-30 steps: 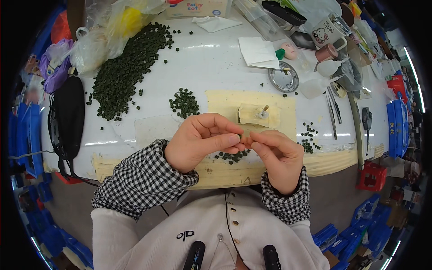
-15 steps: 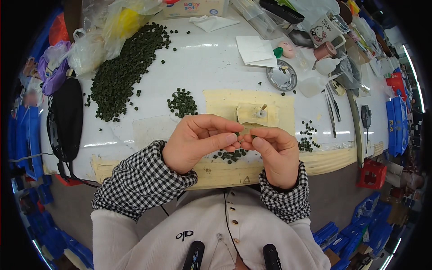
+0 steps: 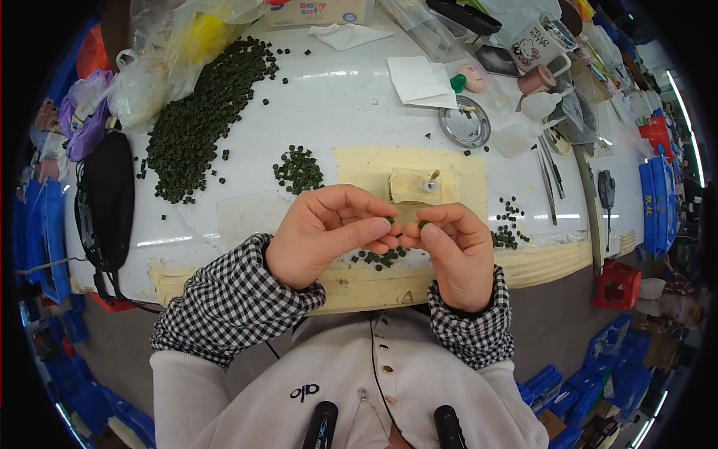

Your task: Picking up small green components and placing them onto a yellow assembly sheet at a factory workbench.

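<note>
Small green pellet [image 3: 423, 223] pinched at your right hand [image 3: 458, 254] fingertips, another [image 3: 390, 220] held by your left hand [image 3: 329, 233]; both raised above the desk [image 3: 351, 112], close to your eyes, likely for inspection. Loose pellets [image 3: 380, 257] lie beneath; large pile [image 3: 198, 120] far left.

The hands have parted slightly, each now pinching a green pellet [image 3: 423, 223].
</note>
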